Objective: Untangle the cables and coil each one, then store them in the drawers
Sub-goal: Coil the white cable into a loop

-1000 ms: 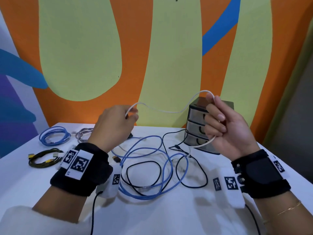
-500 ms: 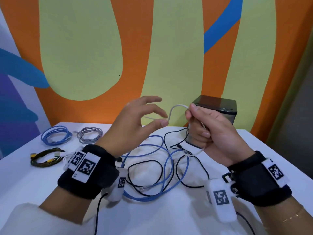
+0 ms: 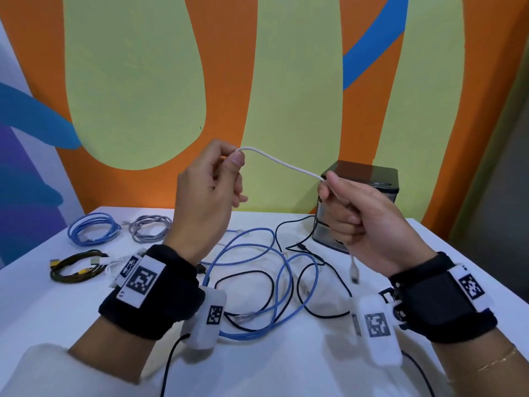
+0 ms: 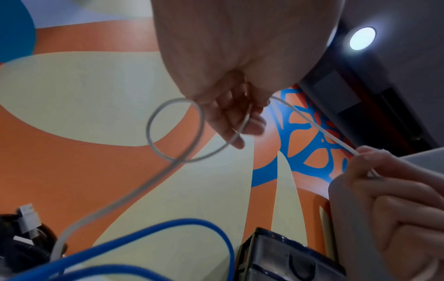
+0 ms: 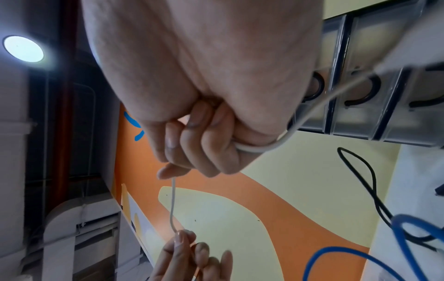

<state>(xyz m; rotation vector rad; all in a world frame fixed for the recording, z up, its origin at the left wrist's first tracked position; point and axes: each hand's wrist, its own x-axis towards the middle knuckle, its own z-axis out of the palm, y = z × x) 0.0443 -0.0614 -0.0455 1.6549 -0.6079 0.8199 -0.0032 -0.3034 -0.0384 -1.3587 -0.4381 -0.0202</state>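
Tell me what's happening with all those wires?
A person is tidying cables. Both hands hold one thin white cable up in the air: the left hand pinches it and the right hand grips it, with its plug dangling below. On the white table, a blue cable and a black cable lie tangled together. Three coiled cables sit at the far left. The small drawer unit waits behind the right hand.

Thin white cable (image 3: 282, 164) aloft; blue (image 3: 274, 285) and black (image 3: 323, 285) cables tangled.
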